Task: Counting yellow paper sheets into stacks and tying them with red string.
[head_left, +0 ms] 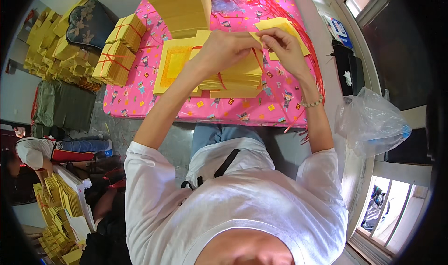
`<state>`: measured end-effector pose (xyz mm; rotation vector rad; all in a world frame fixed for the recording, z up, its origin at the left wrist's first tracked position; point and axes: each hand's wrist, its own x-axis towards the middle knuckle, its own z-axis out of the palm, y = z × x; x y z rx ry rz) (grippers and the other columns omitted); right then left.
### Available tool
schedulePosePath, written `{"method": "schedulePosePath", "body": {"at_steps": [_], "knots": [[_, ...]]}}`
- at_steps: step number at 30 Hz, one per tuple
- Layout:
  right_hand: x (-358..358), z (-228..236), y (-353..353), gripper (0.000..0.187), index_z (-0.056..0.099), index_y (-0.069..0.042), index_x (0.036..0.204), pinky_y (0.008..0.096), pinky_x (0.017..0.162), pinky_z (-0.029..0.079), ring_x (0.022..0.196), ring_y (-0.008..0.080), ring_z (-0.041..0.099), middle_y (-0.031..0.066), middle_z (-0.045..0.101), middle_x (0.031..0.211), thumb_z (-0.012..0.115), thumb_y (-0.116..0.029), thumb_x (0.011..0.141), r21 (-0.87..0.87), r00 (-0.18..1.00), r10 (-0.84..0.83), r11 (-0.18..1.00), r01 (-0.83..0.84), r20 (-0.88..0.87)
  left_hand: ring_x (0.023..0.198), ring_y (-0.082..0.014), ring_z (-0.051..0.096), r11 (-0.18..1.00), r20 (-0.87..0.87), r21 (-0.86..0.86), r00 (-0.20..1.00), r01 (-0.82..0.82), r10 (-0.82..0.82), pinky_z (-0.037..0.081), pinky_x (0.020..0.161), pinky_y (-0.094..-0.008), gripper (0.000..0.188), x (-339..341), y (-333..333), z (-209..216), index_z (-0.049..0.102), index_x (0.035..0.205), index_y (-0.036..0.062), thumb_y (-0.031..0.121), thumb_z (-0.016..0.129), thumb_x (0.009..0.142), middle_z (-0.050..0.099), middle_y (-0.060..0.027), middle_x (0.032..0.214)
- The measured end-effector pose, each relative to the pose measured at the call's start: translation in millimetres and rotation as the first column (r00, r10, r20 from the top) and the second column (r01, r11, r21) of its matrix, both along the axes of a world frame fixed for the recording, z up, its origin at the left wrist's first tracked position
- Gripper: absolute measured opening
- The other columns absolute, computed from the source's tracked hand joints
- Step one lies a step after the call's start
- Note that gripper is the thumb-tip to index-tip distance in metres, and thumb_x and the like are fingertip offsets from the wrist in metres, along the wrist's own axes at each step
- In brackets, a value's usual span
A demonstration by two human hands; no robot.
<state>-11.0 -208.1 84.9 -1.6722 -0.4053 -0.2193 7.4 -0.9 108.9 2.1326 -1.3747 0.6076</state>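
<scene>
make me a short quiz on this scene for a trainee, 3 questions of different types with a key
1. Multiple choice: what colour are the strips on the stacked yellow paper below the left hand and right hand?
A) blue
B) red
C) green

2. True or false: a clear plastic bag is on the person's right side.

3. Fill in the blank: the beaded bracelet is worn on the ____ wrist.

Key: 1. B; 2. True; 3. right
</scene>
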Motion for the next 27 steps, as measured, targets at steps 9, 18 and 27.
{"method": "schedulePosePath", "body": {"at_steps": [9, 18, 27], "knots": [[8, 3, 3, 0.016, 0.062, -0.002, 0.1, 0.0252, 0.07, 0.044, 0.08, 0.0085, 0.052, -0.0001, 0.051, 0.094, 0.052, -0.013, 0.094, -0.356, 0.987, 0.142, 0.928, -0.108, 0.071, 0.067, -0.019, 0.064, 0.986, 0.118, -0.164, 0.993, 0.023, -0.003, 0.05, 0.054, -0.0285, 0.021, 7, 2, -11, 0.067, 0.095, 0.0129, 0.005, 0.065, 0.075, 0.063, -0.0001, 0.087], [-25, -10, 7, 0.01, 0.062, -0.004, 0.084, 0.0362, 0.064, 0.046, 0.076, 0.0247, 0.056, 0.0058, 0.052, 0.084, 0.065, -0.013, 0.081, -0.49, 0.741, -0.16, 0.657, 0.573, 0.652, 0.083, -0.0236, 0.057, 0.981, -0.359, -0.105, 0.913, 0.164, -0.191, 0.048, 0.074, -0.0319, 0.008, 19, 33, -8, 0.068, 0.085, 0.0079, 0.004, 0.066, 0.078, 0.064, -0.0054, 0.085], [-33, -26, 15, 0.01, 0.062, -0.006, 0.086, 0.0361, 0.063, 0.047, 0.076, 0.0247, 0.057, 0.0075, 0.052, 0.085, 0.067, -0.011, 0.08, -0.436, 0.687, -0.248, 0.616, 0.656, 0.683, 0.091, -0.0142, 0.062, 0.918, -0.627, -0.342, 0.68, 0.198, -0.38, 0.049, 0.079, -0.027, 0.009, 15, 29, -7, 0.064, 0.09, 0.0007, 0.006, 0.057, 0.089, 0.067, -0.0052, 0.09]]}}
